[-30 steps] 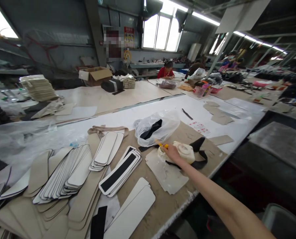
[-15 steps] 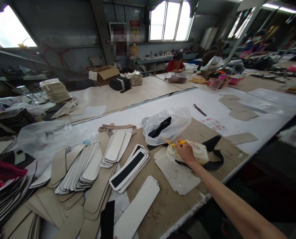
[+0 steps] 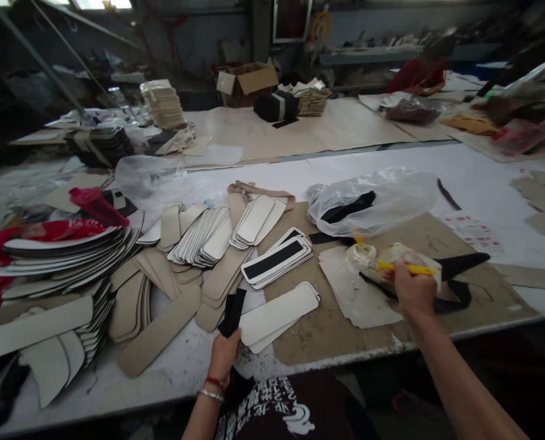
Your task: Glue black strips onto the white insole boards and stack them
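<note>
My right hand (image 3: 413,288) is closed around a yellow-handled brush (image 3: 407,268), held over a pale plastic container lying on its side (image 3: 432,261). The brush's tip is hard to make out. To its left, the container's whitish, smeared mouth (image 3: 362,256) rests above glue-stained sheets (image 3: 368,305). My left hand (image 3: 225,353) pinches black strips (image 3: 233,311) at the table's near edge. Beside those fingers lie white rounded panels with dark edges (image 3: 279,315). Just beyond is a small stack of similar panels (image 3: 300,260), the top one bearing a black strip.
Fanned white panels (image 3: 203,238) and beige panels (image 3: 160,333) cover the left side, with more stacked further left (image 3: 66,263). A clear plastic bag (image 3: 391,189) holding something black lies behind the container. Across the table sits a person in red (image 3: 414,76). An open cardboard box (image 3: 249,82) stands behind.
The view has swung left and downward. My left hand has come into view, gripping the black strips. The brush in my right hand has moved away from the container's mouth.
</note>
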`<move>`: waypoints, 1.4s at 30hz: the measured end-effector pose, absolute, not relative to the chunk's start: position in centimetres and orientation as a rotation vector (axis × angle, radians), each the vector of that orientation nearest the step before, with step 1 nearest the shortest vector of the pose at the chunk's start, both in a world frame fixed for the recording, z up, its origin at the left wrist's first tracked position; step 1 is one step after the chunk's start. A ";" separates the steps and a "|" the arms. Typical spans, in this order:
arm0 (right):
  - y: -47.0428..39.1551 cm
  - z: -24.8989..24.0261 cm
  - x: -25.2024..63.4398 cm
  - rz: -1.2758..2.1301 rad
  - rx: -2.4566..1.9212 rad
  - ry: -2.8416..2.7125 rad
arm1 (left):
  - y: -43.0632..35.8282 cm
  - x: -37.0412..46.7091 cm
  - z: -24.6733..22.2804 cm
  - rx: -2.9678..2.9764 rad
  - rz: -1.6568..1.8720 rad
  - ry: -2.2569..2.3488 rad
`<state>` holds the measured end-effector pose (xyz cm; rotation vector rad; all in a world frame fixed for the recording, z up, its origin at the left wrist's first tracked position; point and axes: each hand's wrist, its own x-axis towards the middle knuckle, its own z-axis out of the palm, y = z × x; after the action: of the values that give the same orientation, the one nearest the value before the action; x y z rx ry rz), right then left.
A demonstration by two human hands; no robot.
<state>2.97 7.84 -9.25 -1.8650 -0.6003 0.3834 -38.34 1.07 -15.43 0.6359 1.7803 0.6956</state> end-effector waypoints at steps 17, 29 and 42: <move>1.0 -11.6 -20.9 1.403 -1.516 -1.000 | 0.7 -38.9 -15.0 0.530 0.730 1.639; 1.9 -12.6 -16.0 0.904 -1.758 -1.321 | 0.4 -39.1 -16.2 0.579 0.719 1.672; 3.6 -12.0 -10.8 0.353 -1.761 -1.643 | 0.3 -39.0 -15.9 0.617 0.729 1.704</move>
<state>-10.79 3.57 -11.95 -1.7610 -1.6425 0.3531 -39.04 0.34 -15.90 0.6167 1.7040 0.7288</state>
